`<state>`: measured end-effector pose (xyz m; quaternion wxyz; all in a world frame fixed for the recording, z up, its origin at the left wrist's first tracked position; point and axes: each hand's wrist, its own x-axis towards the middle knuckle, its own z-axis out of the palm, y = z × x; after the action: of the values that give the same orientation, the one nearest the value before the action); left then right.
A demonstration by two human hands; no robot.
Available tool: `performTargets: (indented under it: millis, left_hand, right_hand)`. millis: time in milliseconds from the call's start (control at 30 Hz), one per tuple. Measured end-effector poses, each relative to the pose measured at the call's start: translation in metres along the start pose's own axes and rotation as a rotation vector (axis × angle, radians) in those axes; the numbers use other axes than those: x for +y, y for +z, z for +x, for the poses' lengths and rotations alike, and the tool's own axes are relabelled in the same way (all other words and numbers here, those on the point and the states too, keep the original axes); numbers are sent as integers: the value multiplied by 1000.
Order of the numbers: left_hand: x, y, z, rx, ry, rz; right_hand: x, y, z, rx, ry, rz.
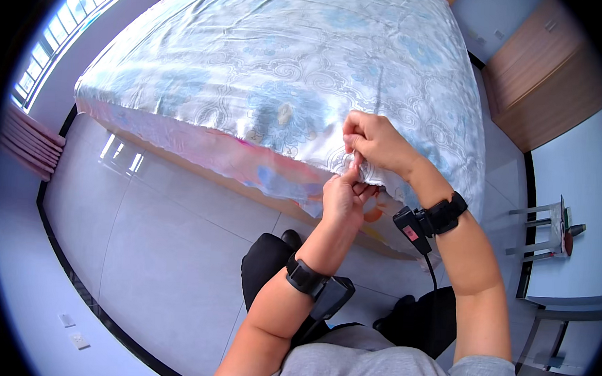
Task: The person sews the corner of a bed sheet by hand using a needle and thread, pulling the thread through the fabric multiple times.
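A white bed sheet [307,76] with pale blue flowers and grey scrolls covers the bed before me. At its near hem, my left hand [342,198] pinches the fabric, thumb on top and fingers curled under the edge. Just above it, my right hand [377,141] has its fingers bent inward over the sheet, fingertips close to the left thumb. Whether anything thin sits between the right fingers is too small to tell. Below the hem hangs a pink layer of cloth [221,155] with coloured patches, down the bed's side.
My bent knees in black trousers [266,263] are at the bed's foot, on grey floor tiles [176,222]. Black devices are strapped to my left [321,286] and right [429,220] forearms, with a cable [433,271] hanging. A wooden cabinet [546,83] and a stool [549,229] stand right.
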<state>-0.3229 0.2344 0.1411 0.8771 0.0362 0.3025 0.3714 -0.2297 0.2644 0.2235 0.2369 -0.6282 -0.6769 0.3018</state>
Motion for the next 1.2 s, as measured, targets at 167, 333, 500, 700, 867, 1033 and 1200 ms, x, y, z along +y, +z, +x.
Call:
performTargets:
  millis: [167, 333, 500, 700, 867, 1033, 1200]
  left_hand:
    - [0, 2, -2, -3, 6, 17]
    - [-1, 1, 0, -33, 15, 27]
    - [-2, -2, 3, -6, 6, 51]
    - [-3, -1, 1, 4, 5, -7]
    - [7, 9, -7, 18, -20, -57]
    - [10, 4, -1, -7, 68, -62]
    - [14, 7, -5, -7, 107, -84]
  right_hand:
    - [3, -5, -5, 34, 158, 446]
    - [4, 1, -6, 71, 71, 413]
    - [-20, 9, -1, 99, -53, 309]
    - [-8, -5, -2, 42, 113, 340]
    - [2, -13, -11, 63, 144, 388]
    - [8, -15, -17, 53, 176, 396]
    - [5, -13, -29, 104, 188, 363]
